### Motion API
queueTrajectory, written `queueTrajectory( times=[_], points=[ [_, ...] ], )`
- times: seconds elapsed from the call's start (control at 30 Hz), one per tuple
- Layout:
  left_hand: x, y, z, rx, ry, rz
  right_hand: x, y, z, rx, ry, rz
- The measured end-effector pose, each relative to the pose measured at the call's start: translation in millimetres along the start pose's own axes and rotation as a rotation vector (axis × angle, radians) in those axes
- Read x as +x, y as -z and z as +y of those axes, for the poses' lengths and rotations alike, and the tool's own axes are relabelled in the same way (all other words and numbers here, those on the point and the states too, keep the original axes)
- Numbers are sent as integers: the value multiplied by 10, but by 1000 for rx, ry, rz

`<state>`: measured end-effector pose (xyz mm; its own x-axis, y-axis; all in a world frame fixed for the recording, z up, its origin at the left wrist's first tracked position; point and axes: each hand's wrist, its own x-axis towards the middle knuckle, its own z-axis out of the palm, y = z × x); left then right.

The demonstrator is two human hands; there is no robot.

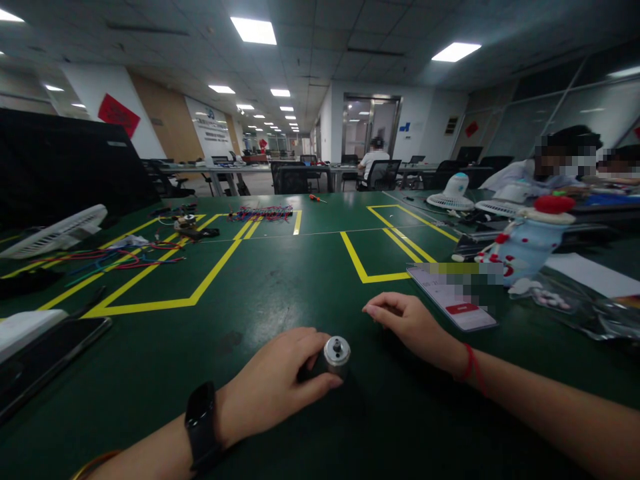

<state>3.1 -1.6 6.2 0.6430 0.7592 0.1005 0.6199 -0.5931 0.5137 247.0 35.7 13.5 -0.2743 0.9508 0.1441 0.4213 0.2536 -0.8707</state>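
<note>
My left hand (273,373) clasps the upright motor (337,360) between its fingers; my right hand (417,328), fingers curled narrow, sits rightward, apart.

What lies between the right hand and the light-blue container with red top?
The head view shows a phone on the green table between the right hand and the light-blue container.

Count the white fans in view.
3. The left fan is tilted near the picture's left edge; the middle fan is toward the right; the right fan is beside it, partly behind the light-blue container. Others may be hidden.
</note>
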Motion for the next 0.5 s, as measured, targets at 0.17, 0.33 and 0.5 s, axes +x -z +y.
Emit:
queueTrajectory(
  times=[0.17,0.33,0.5],
  points=[
    [-4,-8,-10,-2,-3,-7,42,-23,78,49,-53,-23],
    [0,-7,-13,-6,-6,-3,28,-27,95,20,-35,-67],
    [-2,-10,-16,2,-4,0,-16,-40,85,-193,141,-139]
  ],
)
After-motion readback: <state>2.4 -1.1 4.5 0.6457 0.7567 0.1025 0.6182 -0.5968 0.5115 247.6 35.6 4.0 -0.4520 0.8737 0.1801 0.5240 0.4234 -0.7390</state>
